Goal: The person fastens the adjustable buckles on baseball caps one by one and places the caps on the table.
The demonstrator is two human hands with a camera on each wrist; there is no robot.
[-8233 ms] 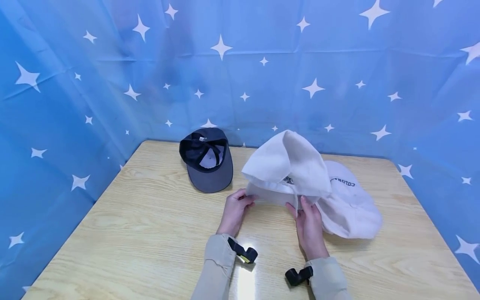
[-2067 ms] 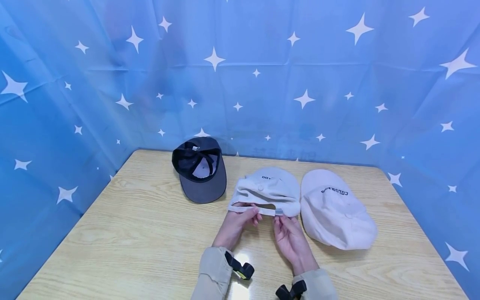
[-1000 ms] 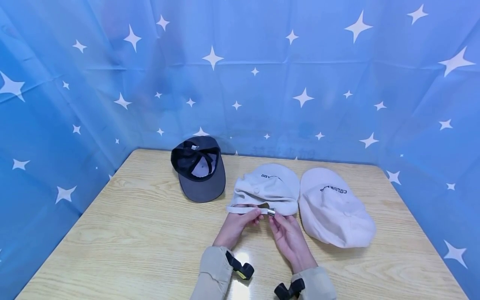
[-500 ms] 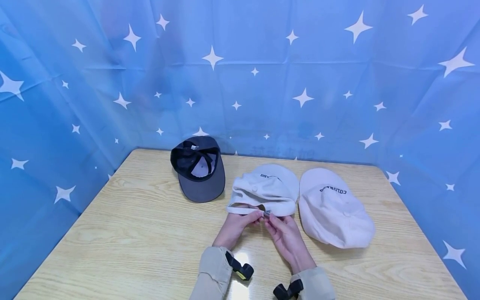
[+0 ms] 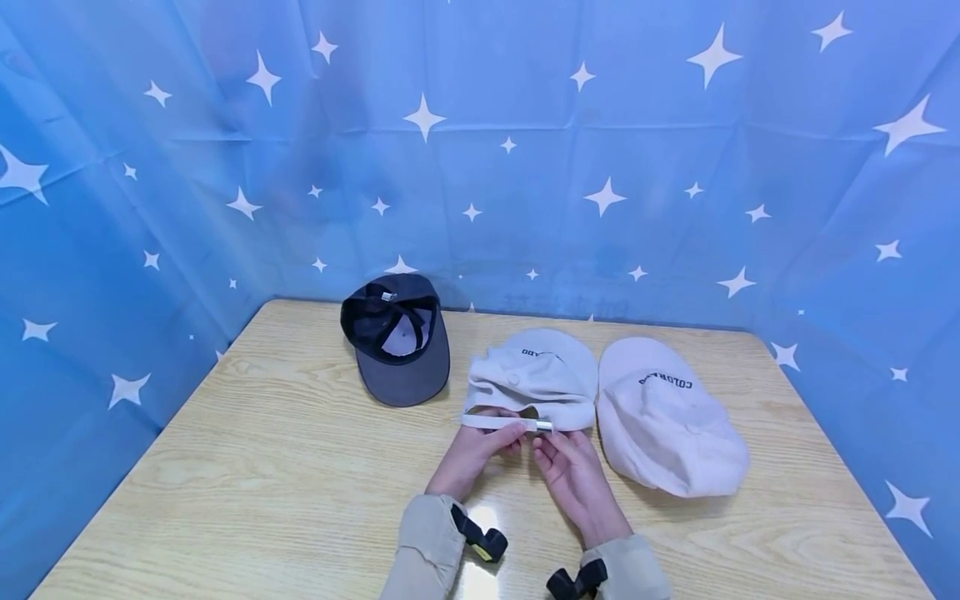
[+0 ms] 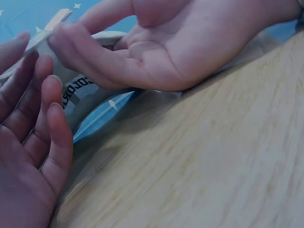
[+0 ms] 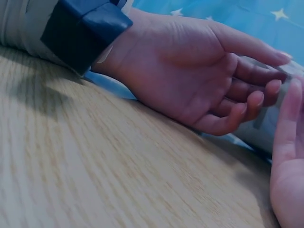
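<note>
A light-grey baseball cap (image 5: 536, 375) lies crown up, its peak pointing away and the back opening facing me. Across that opening runs the cap's strap (image 5: 495, 422) with a shiny metal buckle (image 5: 543, 426) at the right. My left hand (image 5: 468, 454) pinches the strap between thumb and fingers, just left of the buckle. At the buckle's right end, my right hand (image 5: 577, 479) pinches with thumb and index finger, other fingers loosely bent. In the left wrist view the right hand (image 6: 166, 52) reaches across the cap, near the left fingers (image 6: 59, 137). Fingers partly hide the strap.
Right of the held cap lies a pale cap (image 5: 678, 425) lettered COLORADO, close against it. A dark cap (image 5: 405, 375) rests upside down at the back left of the wooden table (image 5: 262, 467). A blue star-patterned curtain (image 5: 480, 158) hangs behind.
Since the first frame, the grey cap has come down crown up, back opening toward me. In the last half second, the buckle and right fingertips shifted slightly right, baring more strap.
</note>
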